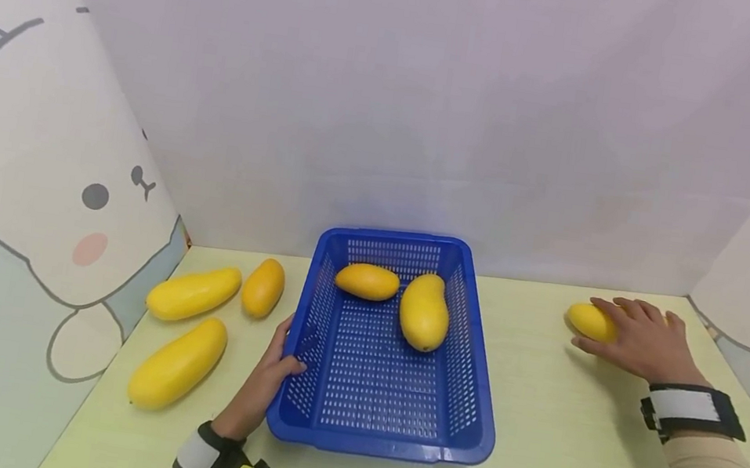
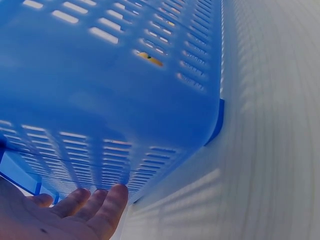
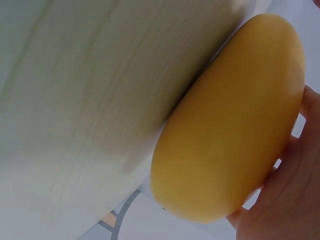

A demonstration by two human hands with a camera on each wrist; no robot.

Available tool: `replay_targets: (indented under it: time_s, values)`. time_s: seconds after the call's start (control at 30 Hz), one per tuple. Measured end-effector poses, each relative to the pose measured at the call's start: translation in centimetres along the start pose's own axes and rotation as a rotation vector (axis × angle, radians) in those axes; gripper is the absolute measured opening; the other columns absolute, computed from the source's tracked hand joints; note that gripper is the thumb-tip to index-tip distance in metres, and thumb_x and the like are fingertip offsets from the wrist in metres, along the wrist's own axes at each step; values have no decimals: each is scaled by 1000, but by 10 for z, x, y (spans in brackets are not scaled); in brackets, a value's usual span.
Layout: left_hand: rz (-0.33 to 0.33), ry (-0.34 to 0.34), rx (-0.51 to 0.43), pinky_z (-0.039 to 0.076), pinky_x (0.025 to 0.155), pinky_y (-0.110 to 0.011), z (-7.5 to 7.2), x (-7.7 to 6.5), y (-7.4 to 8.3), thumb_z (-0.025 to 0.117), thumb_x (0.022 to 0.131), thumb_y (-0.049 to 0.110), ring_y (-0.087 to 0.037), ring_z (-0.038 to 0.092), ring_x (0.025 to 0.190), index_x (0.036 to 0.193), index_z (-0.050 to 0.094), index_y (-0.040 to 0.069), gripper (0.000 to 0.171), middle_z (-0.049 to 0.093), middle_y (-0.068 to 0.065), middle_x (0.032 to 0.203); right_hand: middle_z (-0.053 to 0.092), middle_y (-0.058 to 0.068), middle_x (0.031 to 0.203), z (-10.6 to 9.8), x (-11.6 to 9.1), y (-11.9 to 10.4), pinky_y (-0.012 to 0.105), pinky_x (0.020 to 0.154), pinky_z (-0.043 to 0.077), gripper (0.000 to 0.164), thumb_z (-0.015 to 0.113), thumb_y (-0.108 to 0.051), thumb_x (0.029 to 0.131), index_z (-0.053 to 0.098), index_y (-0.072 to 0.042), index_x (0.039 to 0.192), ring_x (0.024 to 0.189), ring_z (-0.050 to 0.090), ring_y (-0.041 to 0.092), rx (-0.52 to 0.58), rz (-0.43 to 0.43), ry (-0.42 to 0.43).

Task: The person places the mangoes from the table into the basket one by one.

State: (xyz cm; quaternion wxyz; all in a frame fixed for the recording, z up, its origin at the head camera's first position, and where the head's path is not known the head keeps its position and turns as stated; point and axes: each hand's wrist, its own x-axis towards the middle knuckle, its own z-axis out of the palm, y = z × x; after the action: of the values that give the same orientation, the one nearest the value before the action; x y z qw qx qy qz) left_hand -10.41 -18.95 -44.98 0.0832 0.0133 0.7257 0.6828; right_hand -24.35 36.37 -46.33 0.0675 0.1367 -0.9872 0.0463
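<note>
My left hand (image 1: 268, 376) holds the left side of a blue plastic basket (image 1: 382, 446), thumb over the rim and fingers along the outside wall. In the left wrist view the fingers (image 2: 107, 212) lie against the slotted wall of the basket (image 2: 135, 100). At the far right, my right hand (image 1: 645, 341) lies over a yellow mango (image 1: 591, 322), its fingers draped across the top and the thumb at the near side. The right wrist view shows this mango (image 3: 230, 125) on the table, the hand curved round it. Inside the basket lie an orange-yellow mango (image 1: 367, 282) and a larger yellow mango (image 1: 424, 313).
Left of the basket, two long yellow mangoes (image 1: 178, 364) and a smaller orange mango (image 1: 263, 288) lie on the pale wood-grain table (image 1: 546, 446). A plain pale wall (image 1: 433, 115) stands behind, and cartoon-printed panels (image 1: 16, 203) flank both sides.
</note>
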Motion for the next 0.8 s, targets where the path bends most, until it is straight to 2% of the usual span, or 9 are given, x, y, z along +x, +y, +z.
replay_targets:
  time_s: [0.13,0.37,0.57,0.8]
  values:
    - [8,-8,-3,11,106,-55,0,0,1,42,84,10,-30,22,131,146,12,29,71,15,-6,151,46,20,128,1,2,0,69,87,17,86,51,-77,71,46,-18,133,116,33,45,-3,3,19]
    - [3,1,-7,14,105,-54,1,0,2,42,85,9,-30,24,130,145,14,33,71,17,-3,150,48,20,123,2,4,-1,68,85,20,85,52,-77,70,47,-18,132,112,35,45,-28,6,43]
    - [18,-12,1,14,105,-55,0,-1,4,42,85,10,-32,24,129,146,13,29,70,17,-7,150,48,21,122,7,5,0,69,84,20,81,51,-74,74,45,-18,132,111,35,46,-43,26,47]
    - [-3,-2,2,14,105,-55,1,-1,3,41,86,8,-31,24,130,146,12,30,70,16,-6,151,51,20,120,12,7,1,68,82,23,73,54,-67,77,47,-19,131,107,38,47,-66,35,58]
